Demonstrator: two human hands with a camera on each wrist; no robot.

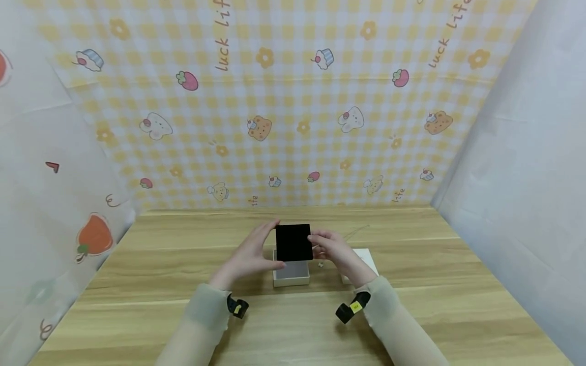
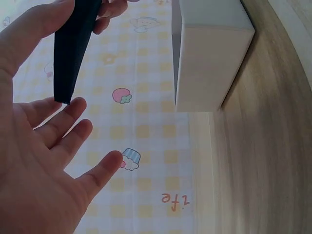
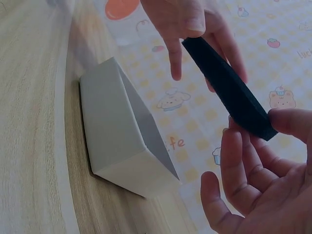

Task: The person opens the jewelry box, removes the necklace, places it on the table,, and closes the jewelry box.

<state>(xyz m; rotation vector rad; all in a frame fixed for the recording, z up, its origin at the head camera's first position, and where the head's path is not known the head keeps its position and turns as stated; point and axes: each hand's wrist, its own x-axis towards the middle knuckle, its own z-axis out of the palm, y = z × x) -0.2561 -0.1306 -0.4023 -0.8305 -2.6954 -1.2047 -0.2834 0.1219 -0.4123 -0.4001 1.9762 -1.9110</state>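
A black square foam pad (image 1: 294,243) is held up between both hands above an open white box (image 1: 291,281). My left hand (image 1: 251,254) spans its left side, thumb at the near corner and a fingertip at the far corner. At the right edge, my right hand (image 1: 333,250) pinches the pad between thumb and fingers. Seen edge-on in the right wrist view, the foam pad (image 3: 229,87) is thick and tilted, with the left thumb on its upper end. The white box (image 3: 114,126) stands beside it on the table, its grey inside partly showing.
A white box part (image 1: 366,258) lies on the wooden table (image 1: 293,325), partly behind the right wrist. Between it and the open box is a small pale trinket (image 1: 321,264). A thin cord (image 1: 357,232) lies farther back. Patterned cloth (image 1: 293,101) hangs behind the table.
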